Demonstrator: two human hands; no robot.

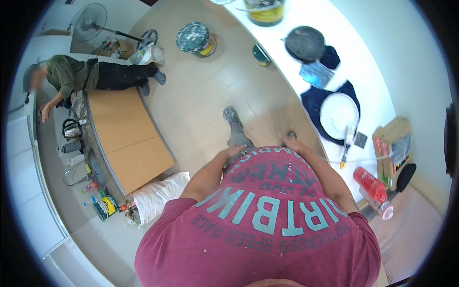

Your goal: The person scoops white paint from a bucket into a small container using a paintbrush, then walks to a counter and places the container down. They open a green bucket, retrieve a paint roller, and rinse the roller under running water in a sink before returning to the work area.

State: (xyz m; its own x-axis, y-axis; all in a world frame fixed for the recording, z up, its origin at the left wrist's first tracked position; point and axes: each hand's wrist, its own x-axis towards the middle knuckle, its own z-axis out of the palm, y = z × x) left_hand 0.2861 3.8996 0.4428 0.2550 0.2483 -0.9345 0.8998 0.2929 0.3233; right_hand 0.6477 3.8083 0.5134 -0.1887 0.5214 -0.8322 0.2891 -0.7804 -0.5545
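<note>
My left hand (233, 152) is low at my waist, touching my grey trousers (235, 138) with fingers loosely stretched and partly hidden by my red T-shirt (258, 225). My right hand (290, 141) hangs by my right hip, near the white counter's edge, fingers loosely apart, holding nothing that I can see. On that counter (373, 95), nearest my right side, lie a white tub (338, 115) on dark cloth, a brush (346, 148) with a yellow-tipped handle, a blue packet (315, 72), a dark round item (304, 43) and a red bottle (367, 184).
A co-worker (71, 76) in olive top leans at the left counter (93, 124) with kettle (71, 128) and sink, beside cardboard panels (124, 129). A white sack (160, 193) lies by my left. Paint buckets (196, 38), a fan (88, 21) and boxes stand farther back.
</note>
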